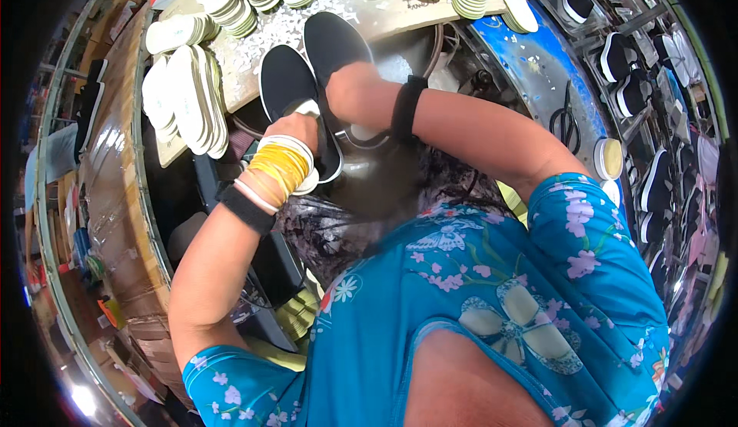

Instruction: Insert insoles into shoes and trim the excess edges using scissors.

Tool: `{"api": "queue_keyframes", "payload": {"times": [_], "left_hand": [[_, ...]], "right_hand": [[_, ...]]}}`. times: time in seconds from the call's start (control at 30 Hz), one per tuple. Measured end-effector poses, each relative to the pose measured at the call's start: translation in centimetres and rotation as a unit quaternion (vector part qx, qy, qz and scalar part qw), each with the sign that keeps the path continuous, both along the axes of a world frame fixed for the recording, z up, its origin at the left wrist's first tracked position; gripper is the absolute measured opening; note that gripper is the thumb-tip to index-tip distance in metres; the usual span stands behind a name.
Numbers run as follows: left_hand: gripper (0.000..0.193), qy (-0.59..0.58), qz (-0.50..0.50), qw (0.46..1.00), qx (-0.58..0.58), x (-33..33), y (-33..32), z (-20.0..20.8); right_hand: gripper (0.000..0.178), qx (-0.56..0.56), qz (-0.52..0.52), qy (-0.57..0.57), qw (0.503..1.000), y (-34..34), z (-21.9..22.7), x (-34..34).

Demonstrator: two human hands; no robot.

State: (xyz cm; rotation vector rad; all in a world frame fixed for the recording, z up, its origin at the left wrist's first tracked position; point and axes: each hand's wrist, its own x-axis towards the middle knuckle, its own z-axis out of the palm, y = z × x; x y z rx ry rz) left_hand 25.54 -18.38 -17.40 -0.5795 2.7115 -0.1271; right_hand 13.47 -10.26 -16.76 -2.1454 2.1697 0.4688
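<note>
Currently, two black slip-on shoes with white sole edges are positioned above the lap, just in front of the bench edge, with toes directed away from the wearer. The left shoe lies beside the right shoe, whose toe extends farther forward. A pale piece shows at the opening of the left shoe. The left hand is curled at this opening and touches the shoe; its fingertips are hidden, so the degree of closure cannot be told. The right hand is bent over the right shoe and touches it; blur and hidden fingers prevent a reading of its grip. The left wrist carries yellow bands and a black wristband; a second wristband encircles the right wrist. Below the shoes, a dark patterned cloth covers the lap, adjoining the blue floral shirt. Beyond the toes, the bench supports stacked insoles and loose white scraps. To the right, a blue-and-grey surface carries black scissors; a round tin is located near its edge. Farther right, a rack holds more black shoes. A brown board stands at far left.
</note>
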Motion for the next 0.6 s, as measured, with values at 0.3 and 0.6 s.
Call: {"api": "queue_keyframes", "payload": {"times": [0.3, 0.6], "left_hand": [[0.012, 0.021, 0.055, 0.997, 0.053, 0.2, 0.8, -0.4], [0.023, 0.214, 0.309, 0.909, 0.181, -3.2, -0.7, -5.0]], "right_hand": [[0.020, 0.005, 0.003, 0.007, 1.000, 0.2, -1.5, -0.5], [0.022, -0.099, -0.122, -0.053, 0.986, -0.6, -2.3, -1.1]]}}
